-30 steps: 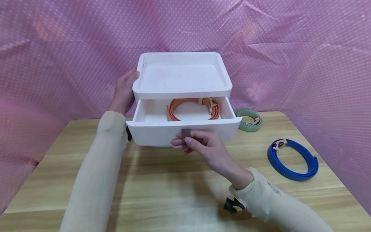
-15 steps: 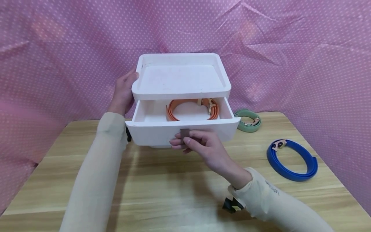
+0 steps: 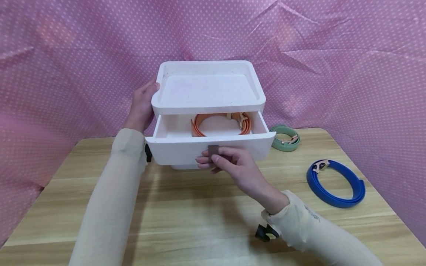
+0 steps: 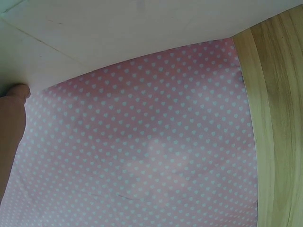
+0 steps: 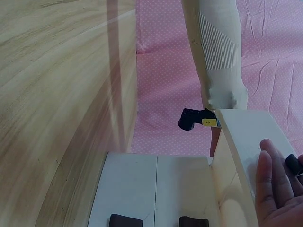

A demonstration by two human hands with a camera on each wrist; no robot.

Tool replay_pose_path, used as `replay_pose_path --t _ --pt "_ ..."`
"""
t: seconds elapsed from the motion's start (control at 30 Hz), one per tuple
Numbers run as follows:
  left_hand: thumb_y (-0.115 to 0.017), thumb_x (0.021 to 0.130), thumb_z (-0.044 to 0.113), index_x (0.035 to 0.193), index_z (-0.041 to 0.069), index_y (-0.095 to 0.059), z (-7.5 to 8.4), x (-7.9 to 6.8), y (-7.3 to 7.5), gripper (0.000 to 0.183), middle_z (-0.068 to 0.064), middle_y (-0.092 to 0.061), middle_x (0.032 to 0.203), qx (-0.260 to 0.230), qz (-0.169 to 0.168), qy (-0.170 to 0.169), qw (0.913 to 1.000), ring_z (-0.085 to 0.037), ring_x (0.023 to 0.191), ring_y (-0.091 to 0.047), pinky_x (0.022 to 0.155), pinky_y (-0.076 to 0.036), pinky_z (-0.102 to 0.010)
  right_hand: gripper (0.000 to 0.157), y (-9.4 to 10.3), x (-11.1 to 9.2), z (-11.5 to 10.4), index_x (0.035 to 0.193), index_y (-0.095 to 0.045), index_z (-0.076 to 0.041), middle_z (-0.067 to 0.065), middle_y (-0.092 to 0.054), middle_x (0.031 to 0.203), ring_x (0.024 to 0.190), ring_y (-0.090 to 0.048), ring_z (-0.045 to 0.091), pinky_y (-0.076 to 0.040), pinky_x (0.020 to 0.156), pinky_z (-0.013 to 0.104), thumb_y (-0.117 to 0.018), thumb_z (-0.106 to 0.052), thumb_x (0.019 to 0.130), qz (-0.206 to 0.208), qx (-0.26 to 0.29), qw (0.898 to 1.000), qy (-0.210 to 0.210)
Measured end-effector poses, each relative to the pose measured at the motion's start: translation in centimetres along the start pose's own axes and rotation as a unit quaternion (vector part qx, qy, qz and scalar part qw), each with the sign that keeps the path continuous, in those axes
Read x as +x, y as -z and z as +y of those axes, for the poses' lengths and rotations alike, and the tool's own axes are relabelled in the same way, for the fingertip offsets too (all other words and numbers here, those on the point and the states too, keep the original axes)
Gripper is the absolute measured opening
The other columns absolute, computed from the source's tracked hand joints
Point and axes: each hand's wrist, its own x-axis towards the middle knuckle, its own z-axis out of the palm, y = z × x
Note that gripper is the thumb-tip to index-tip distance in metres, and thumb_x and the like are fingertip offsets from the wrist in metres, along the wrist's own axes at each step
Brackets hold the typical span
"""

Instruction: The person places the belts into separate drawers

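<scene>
A small white drawer cabinet (image 3: 209, 110) with a tray-like top stands at the back of the wooden table. Its top drawer (image 3: 176, 153) is partly pulled out, and a coiled orange belt (image 3: 197, 129) with a gold buckle lies inside. My right hand (image 3: 241, 166) pinches the brown pull tab (image 3: 213, 151) on the drawer front between thumb and fingers. Against the cabinet's left side rests my left hand (image 3: 143, 103), its thumb near the top rim; its other fingers are mostly hidden. The left wrist view catches only part of that hand (image 4: 14, 109) beside the white wall.
A coiled green belt (image 3: 284, 146) lies to the right of the cabinet. Nearer, on the right, is a coiled blue belt (image 3: 316, 184). Lower drawers with brown tabs (image 5: 125, 221) show in the right wrist view. A pink dotted curtain (image 3: 83, 55) surrounds the table.
The drawer front has slid slightly inward, and my right hand has moved with its tab. My left hand keeps its place on the cabinet side.
</scene>
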Motion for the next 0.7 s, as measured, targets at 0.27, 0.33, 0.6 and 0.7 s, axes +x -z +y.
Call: replay_pose_path --t 0.27,0.33,0.6,0.7 --pt "-0.057 0.099 0.028 0.14 0.01 -0.053 0.11 -0.05 -0.01 0.045 0.01 -0.039 0.152 0.001 0.004 0.007 1.0 -0.014 0.138 -0.037 0.103 -0.043 -0.024 0.027 -0.08 0.06 0.01 0.119 -0.062 0.011 0.019 -0.069 0.111 0.101 -0.068 0.032 -0.056 0.08 0.05 -0.048 -0.005 0.102 0.008 -0.001 1.0 0.0" --pt "-0.057 0.099 0.028 0.142 0.012 -0.052 0.15 -0.06 -0.02 0.046 0.009 -0.04 0.152 0.001 0.005 0.009 0.9999 -0.014 0.138 -0.038 0.103 -0.043 -0.024 0.027 -0.11 0.05 0.04 0.119 -0.062 0.011 0.018 -0.07 0.111 0.101 -0.068 0.032 -0.056 0.08 0.049 -0.048 -0.005 0.102 0.01 -0.001 1.0 0.001" --pt "-0.058 0.098 0.026 0.141 0.011 -0.052 0.11 -0.05 -0.1 0.045 0.007 -0.041 0.152 0.0 0.01 0.003 0.9999 -0.017 0.137 -0.04 0.102 -0.044 -0.025 0.028 -0.24 0.11 0.23 0.119 -0.062 0.012 0.02 -0.069 0.112 0.102 -0.068 0.032 -0.058 0.078 0.04 -0.048 -0.005 0.102 0.02 0.006 1.0 0.004" --pt "-0.057 0.099 0.026 0.142 0.011 -0.052 0.12 -0.06 -0.12 0.046 0.006 -0.041 0.152 0.005 0.01 0.002 0.9999 -0.017 0.136 -0.041 0.102 -0.044 -0.025 0.028 -0.3 0.14 0.25 0.119 -0.062 0.012 0.019 -0.069 0.111 0.102 -0.067 0.032 -0.057 0.078 0.039 -0.049 -0.006 0.102 0.026 0.008 1.0 0.001"
